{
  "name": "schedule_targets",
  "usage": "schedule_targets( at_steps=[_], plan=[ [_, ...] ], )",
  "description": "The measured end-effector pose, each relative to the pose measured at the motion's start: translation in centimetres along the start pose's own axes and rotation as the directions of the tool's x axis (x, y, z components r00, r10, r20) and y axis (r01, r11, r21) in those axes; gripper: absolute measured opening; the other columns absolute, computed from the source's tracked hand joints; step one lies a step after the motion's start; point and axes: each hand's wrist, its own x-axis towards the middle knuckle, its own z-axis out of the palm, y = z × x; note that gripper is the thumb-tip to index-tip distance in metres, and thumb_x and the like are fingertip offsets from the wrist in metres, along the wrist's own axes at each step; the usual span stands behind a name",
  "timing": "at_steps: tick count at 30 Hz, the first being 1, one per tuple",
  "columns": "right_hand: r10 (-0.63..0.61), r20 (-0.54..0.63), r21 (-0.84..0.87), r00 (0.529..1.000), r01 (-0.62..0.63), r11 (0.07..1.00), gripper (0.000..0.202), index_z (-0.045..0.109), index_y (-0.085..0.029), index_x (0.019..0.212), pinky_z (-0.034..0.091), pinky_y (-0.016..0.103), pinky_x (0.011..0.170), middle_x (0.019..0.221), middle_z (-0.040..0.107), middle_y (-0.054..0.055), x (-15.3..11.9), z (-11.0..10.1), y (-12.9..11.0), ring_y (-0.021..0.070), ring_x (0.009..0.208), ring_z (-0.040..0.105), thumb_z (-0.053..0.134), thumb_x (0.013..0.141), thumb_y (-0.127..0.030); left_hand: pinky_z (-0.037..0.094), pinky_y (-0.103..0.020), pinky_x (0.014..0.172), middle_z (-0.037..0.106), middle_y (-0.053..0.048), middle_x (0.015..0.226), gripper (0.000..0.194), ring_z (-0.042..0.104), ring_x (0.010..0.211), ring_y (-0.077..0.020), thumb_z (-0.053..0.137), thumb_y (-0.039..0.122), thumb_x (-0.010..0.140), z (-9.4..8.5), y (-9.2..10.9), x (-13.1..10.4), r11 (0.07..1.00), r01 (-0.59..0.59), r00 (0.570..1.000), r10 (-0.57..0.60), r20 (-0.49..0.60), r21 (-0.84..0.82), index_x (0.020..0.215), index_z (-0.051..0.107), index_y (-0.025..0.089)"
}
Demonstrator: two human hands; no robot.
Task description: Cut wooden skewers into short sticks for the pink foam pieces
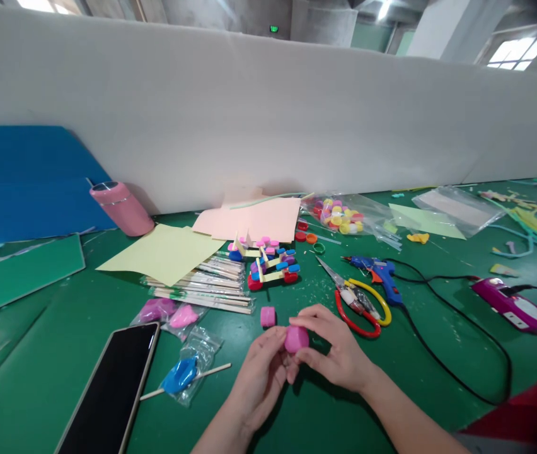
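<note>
A small pink block of clay (296, 339) is held between both hands near the bottom middle. My left hand (263, 372) pinches it from the left and below, while my right hand (337, 348) has its thumb and fingers around its right side. Just behind my left fingertips, a second pink block (268, 316) rests on the green table (344, 416). Small constructions of red, blue and cream pieces (274, 272) stand farther back. Scissors with red and yellow handles (357, 306) lie to the right of my right hand.
A phone (110, 391) and a bag of blue clay with a stick (181, 377) lie left. Wrapped sticks (207, 287) and coloured sheets are behind. A blue glue gun (382, 274), its black cable and a purple device (512, 304) are right. A pink cup (124, 208) leans back left.
</note>
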Motion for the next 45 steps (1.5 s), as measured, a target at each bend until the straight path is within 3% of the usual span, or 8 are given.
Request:
schedule_targets(
  at_steps=[3,5,10,15,20,30,36,45],
  plan=[
    [0.059,-0.04,0.057,0.997,-0.057,0.997,0.034,0.056,-0.021,0.109,0.045,0.032,0.076,0.094,0.057,0.007,-0.1,0.0,0.3,0.0195,0.086,0.054,0.053,0.08,-0.037,0.038,-0.02,0.043,0.057,0.0,0.053,0.022,0.049,0.044,-0.0085,0.055,0.032,0.078,0.1,0.1,-0.1,0.998,-0.019,1.0,0.019,-0.007,0.057,0.067,0.059,0.013],
    [0.099,-0.066,0.113,0.993,-0.091,0.989,0.032,0.057,-0.021,0.107,0.047,0.03,0.073,0.093,0.058,0.007,-0.1,0.1,0.7,0.0188,0.083,0.055,0.053,0.08,-0.038,0.042,-0.022,0.051,0.058,0.0,0.058,0.019,0.052,0.05,-0.0097,0.059,0.032,0.075,0.1,0.2,-0.2,0.982,-0.095,0.995,0.101,-0.025,0.163,0.076,0.061,0.014],
    [0.16,-0.071,0.22,0.985,-0.141,0.965,0.031,0.058,-0.022,0.106,0.047,0.031,0.075,0.1,0.057,0.008,-0.2,0.3,0.9,0.0199,0.089,0.055,0.056,0.078,-0.036,0.047,-0.027,0.068,0.064,-0.004,0.085,0.036,0.059,0.072,-0.016,0.071,0.018,0.062,-0.3,-0.1,-0.4,0.829,-0.284,0.939,0.343,-0.036,0.482,0.096,0.06,0.019],
    [0.237,0.005,0.324,0.972,-0.225,0.919,0.033,0.057,-0.022,0.107,0.049,0.03,0.072,0.1,0.054,0.008,-0.2,0.4,0.6,0.0188,0.085,0.056,0.057,0.077,-0.036,0.047,-0.029,0.076,0.066,-0.006,0.092,0.035,0.06,0.082,-0.0206,0.068,0.015,0.064,-1.0,-0.3,-0.3,0.71,-0.342,0.902,0.431,0.004,0.616,0.098,0.063,0.02],
    [0.223,0.024,0.339,0.975,-0.217,0.915,0.032,0.058,-0.021,0.108,0.048,0.028,0.068,0.089,0.054,0.006,-0.3,0.1,0.5,0.017,0.079,0.055,0.058,0.077,-0.032,0.047,-0.026,0.075,0.066,-0.004,0.093,0.035,0.06,0.084,-0.0194,0.068,0.013,0.065,-1.2,0.0,-0.4,0.638,-0.375,0.892,0.445,0.075,0.673,0.097,0.064,0.025],
    [0.175,0.036,0.283,0.984,-0.178,0.943,0.032,0.058,-0.019,0.109,0.045,0.029,0.07,0.089,0.055,0.006,-0.6,-0.3,0.7,0.0168,0.08,0.053,0.058,0.078,-0.025,0.048,-0.026,0.073,0.065,-0.003,0.093,0.037,0.06,0.081,-0.0174,0.066,0.013,0.068,-1.8,-0.1,-0.3,0.512,-0.437,0.867,0.458,0.195,0.74,0.102,0.061,0.026],
    [0.155,0.03,0.281,0.987,-0.157,0.947,0.034,0.057,-0.018,0.111,0.045,0.029,0.069,0.088,0.055,0.007,-0.7,-0.3,0.7,0.0167,0.079,0.052,0.058,0.078,-0.023,0.049,-0.023,0.069,0.066,-0.002,0.088,0.037,0.06,0.078,-0.0156,0.066,0.013,0.067,-1.6,0.1,-0.4,0.491,-0.44,0.863,0.463,0.204,0.752,0.101,0.062,0.027],
    [0.17,0.023,0.309,0.985,-0.168,0.936,0.033,0.058,-0.019,0.11,0.045,0.029,0.068,0.088,0.055,0.006,-0.8,0.0,0.9,0.0165,0.078,0.053,0.058,0.077,-0.024,0.048,-0.022,0.072,0.066,-0.001,0.09,0.039,0.059,0.081,-0.0157,0.066,0.012,0.067,-1.8,0.1,-0.3,0.542,-0.423,0.881,0.434,0.189,0.726,0.102,0.062,0.029]
  ],
)
